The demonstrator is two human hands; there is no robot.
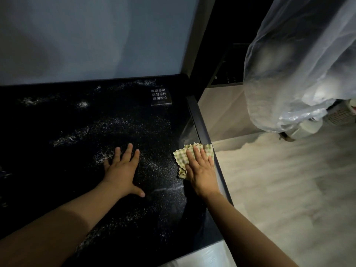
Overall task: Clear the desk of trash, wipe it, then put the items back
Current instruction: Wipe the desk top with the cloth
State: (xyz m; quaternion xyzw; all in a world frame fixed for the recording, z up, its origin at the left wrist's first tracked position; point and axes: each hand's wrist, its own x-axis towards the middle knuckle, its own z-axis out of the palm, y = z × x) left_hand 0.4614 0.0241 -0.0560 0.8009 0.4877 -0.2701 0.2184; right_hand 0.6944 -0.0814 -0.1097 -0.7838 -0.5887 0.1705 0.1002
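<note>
The right hand [202,170] lies flat with straight fingers and presses down on a bumpy yellow-green cloth [182,158]. The cloth sits on the black table [48,116], right at the table's right edge [202,132], and sticks out from under the fingers to the left and front. The left hand [123,170] lies flat on the table too, fingers spread wide, holding nothing. It is a little way to the left of the cloth.

White specks [107,128] are all over the table, from the near side up to the wall [96,35]. Almost all of them lie to the left of the cloth and in front of it. So I think the wipe has to go left and away from the edge. The left hand is in that path and may need to lift.

A small black sign [160,96] sits near the far right corner. Past the edge is only the floor [289,189], so the cloth could slip off there. A clear plastic bag [298,74] hangs on the right.
</note>
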